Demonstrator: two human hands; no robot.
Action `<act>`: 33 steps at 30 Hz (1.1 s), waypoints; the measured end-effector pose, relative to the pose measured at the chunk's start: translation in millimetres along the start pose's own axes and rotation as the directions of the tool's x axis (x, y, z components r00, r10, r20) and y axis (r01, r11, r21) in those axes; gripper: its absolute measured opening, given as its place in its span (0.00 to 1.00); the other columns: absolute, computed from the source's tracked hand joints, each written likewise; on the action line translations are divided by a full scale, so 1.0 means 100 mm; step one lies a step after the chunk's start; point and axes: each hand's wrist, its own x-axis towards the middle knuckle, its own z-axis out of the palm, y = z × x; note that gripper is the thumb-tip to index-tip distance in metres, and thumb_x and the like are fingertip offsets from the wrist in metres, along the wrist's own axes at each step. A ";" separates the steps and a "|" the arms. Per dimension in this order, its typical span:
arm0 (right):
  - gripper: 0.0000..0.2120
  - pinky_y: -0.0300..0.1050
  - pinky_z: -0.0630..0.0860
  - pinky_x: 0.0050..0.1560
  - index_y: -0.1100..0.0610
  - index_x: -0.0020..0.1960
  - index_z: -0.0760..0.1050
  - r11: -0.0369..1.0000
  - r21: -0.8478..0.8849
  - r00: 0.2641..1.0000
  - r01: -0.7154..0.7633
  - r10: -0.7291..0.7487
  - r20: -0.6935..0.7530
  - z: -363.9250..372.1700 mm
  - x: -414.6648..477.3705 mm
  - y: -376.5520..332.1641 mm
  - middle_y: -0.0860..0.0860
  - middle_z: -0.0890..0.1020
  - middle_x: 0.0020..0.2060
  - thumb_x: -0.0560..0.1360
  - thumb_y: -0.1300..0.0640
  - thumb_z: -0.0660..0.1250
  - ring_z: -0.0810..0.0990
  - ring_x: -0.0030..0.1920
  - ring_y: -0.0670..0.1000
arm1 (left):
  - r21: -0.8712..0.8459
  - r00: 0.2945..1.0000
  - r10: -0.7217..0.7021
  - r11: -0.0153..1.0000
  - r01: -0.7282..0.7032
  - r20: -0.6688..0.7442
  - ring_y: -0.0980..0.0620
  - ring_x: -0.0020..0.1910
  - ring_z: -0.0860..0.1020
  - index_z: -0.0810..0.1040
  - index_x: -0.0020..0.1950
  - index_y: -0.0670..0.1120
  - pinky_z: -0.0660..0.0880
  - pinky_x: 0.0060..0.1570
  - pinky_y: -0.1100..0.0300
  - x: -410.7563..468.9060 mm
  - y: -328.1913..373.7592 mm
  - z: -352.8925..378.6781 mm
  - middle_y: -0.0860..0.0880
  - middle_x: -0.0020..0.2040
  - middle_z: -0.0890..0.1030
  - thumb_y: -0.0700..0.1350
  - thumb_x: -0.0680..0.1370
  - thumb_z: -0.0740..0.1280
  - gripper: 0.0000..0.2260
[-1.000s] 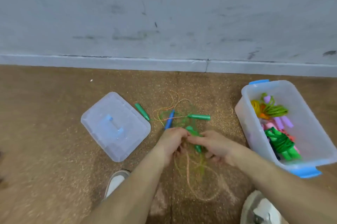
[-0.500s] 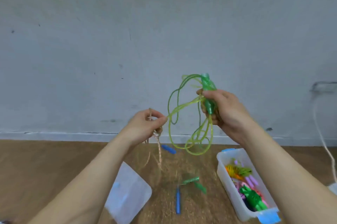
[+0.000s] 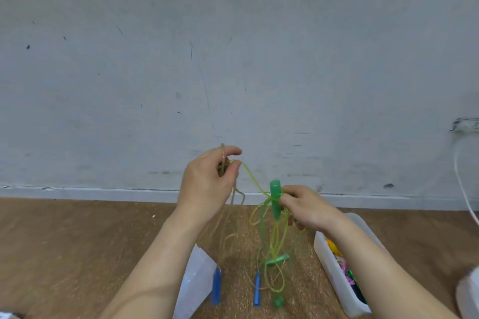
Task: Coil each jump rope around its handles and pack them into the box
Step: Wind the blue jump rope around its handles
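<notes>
Box (image 3: 334,276) and lid (image 3: 191,290) lie below the fingers (image 3: 232,150); left hand (image 3: 207,185) pinches tangled ropes (image 3: 249,175), right hand (image 3: 307,208) grips green handle (image 3: 274,196).

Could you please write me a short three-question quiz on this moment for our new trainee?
1. True or false: the left hand holds nothing.
2. What does the right hand grip? A a red handle; B a green handle; C a yellow handle.
3. Fill the blank: the open box stands on the person's ____ side.
Key: 1 false, it pinches the green rope; 2 B; 3 right.
</notes>
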 end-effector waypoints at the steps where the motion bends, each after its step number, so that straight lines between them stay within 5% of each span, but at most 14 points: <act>1: 0.10 0.45 0.71 0.38 0.56 0.51 0.78 1.000 -0.021 1.000 0.009 -0.009 0.007 -0.01 0.01 -0.01 0.53 0.79 0.38 0.78 0.56 0.59 0.76 0.35 0.52 | -0.036 1.000 0.013 0.999 -0.013 -0.004 0.58 0.32 0.72 0.80 0.52 0.56 0.67 0.35 0.68 0.00 0.03 0.02 0.55 0.35 0.76 0.44 0.76 0.69 0.08; 4: 0.26 0.44 0.73 0.48 0.50 0.76 0.56 0.969 -0.244 0.995 -0.033 0.055 0.086 -0.06 -0.04 -0.03 0.56 0.77 0.60 0.81 0.46 0.57 0.78 0.46 0.54 | -0.110 1.000 0.023 0.994 -0.022 0.008 0.59 0.29 0.70 0.81 0.54 0.57 0.66 0.34 0.69 0.01 0.12 0.07 0.57 0.35 0.76 0.44 0.77 0.68 0.09; 6: 0.38 0.46 0.74 0.55 0.48 0.79 0.41 0.946 -0.322 0.993 -0.039 0.073 0.095 -0.11 -0.07 -0.04 0.58 0.67 0.71 0.78 0.42 0.60 0.78 0.58 0.56 | -0.135 0.999 0.023 0.991 -0.018 0.038 0.58 0.28 0.70 0.81 0.52 0.59 0.68 0.34 0.66 0.01 0.14 0.10 0.57 0.34 0.77 0.44 0.77 0.67 0.10; 9: 0.43 0.43 0.67 0.66 0.43 0.78 0.45 0.990 0.033 0.988 0.137 -0.139 0.066 -0.15 -0.14 -0.13 0.46 0.57 0.77 0.75 0.50 0.70 0.62 0.74 0.47 | -0.196 0.988 0.032 0.981 -0.002 0.151 0.55 0.33 0.77 0.82 0.48 0.59 0.75 0.37 0.59 -0.03 0.23 0.16 0.58 0.35 0.80 0.43 0.77 0.68 0.10; 12: 0.35 0.41 0.73 0.52 0.46 0.72 0.65 0.827 0.532 0.934 0.181 -0.314 0.170 -0.11 -0.20 -0.26 0.42 0.74 0.66 0.70 0.64 0.71 0.72 0.65 0.42 | -0.340 0.967 0.018 0.938 0.072 0.255 0.52 0.38 0.81 0.84 0.45 0.52 0.78 0.42 0.56 -0.07 0.36 0.21 0.53 0.38 0.83 0.37 0.75 0.69 0.10; 15: 0.12 0.41 0.73 0.42 0.53 0.49 0.80 0.839 0.495 0.905 0.224 -0.368 0.213 -0.01 -0.27 -0.33 0.47 0.80 0.37 0.72 0.68 0.69 0.77 0.40 0.44 | -0.480 0.944 -0.002 0.861 0.169 0.329 0.52 0.31 0.79 0.84 0.43 0.47 0.75 0.34 0.62 -0.07 0.43 0.17 0.48 0.30 0.80 0.34 0.74 0.69 0.09; 17: 0.12 0.37 0.67 0.35 0.51 0.35 0.79 0.902 0.365 0.937 0.230 -0.306 0.166 0.00 -0.23 -0.26 0.42 0.73 0.25 0.74 0.64 0.69 0.70 0.28 0.41 | -0.530 0.947 -0.028 0.823 0.203 0.320 0.56 0.25 0.75 0.83 0.43 0.43 0.69 0.29 0.69 -0.06 0.45 0.10 0.48 0.28 0.78 0.35 0.75 0.68 0.06; 21: 0.08 0.43 0.67 0.35 0.55 0.39 0.77 0.963 0.109 0.963 0.247 -0.257 0.084 -0.13 -0.10 -0.11 0.48 0.74 0.26 0.74 0.53 0.71 0.72 0.29 0.46 | -0.554 0.964 -0.178 0.791 0.259 0.197 0.60 0.21 0.70 0.82 0.43 0.39 0.64 0.25 0.70 0.02 0.39 -0.03 0.42 0.29 0.78 0.44 0.80 0.62 0.13; 25: 0.07 0.42 0.65 0.32 0.52 0.39 0.76 0.949 0.183 0.960 0.259 -0.273 0.060 -0.24 -0.10 -0.10 0.49 0.70 0.25 0.75 0.54 0.70 0.70 0.28 0.50 | -0.377 0.971 -0.192 0.897 0.232 0.141 0.60 0.26 0.72 0.83 0.45 0.44 0.68 0.32 0.65 0.03 0.25 -0.07 0.46 0.33 0.83 0.50 0.81 0.60 0.16; 28: 0.05 0.38 0.65 0.29 0.53 0.42 0.78 0.952 0.171 0.966 0.252 -0.258 0.013 -0.26 -0.09 -0.07 0.51 0.70 0.26 0.76 0.55 0.70 0.70 0.27 0.48 | -0.402 0.936 -0.271 0.849 0.342 0.225 0.55 0.26 0.67 0.84 0.44 0.47 0.65 0.27 0.65 0.06 0.19 -0.12 0.45 0.35 0.84 0.54 0.81 0.59 0.17; 31: 0.05 0.36 0.62 0.28 0.59 0.44 0.78 0.908 0.378 0.982 0.180 -0.190 -0.011 -0.30 -0.11 -0.04 0.53 0.71 0.30 0.74 0.58 0.72 0.69 0.28 0.47 | -0.448 0.864 -0.345 0.749 0.489 0.366 0.53 0.28 0.66 0.84 0.41 0.47 0.60 0.29 0.61 0.10 0.13 -0.22 0.43 0.39 0.85 0.57 0.81 0.56 0.22; 33: 0.07 0.38 0.62 0.31 0.58 0.47 0.79 0.773 0.624 0.984 0.117 -0.175 0.031 -0.35 -0.13 -0.05 0.51 0.73 0.32 0.72 0.58 0.73 0.70 0.31 0.47 | -0.466 0.837 -0.350 0.708 0.530 0.420 0.52 0.30 0.68 0.84 0.40 0.46 0.63 0.32 0.59 0.11 0.08 -0.27 0.42 0.39 0.84 0.57 0.81 0.54 0.24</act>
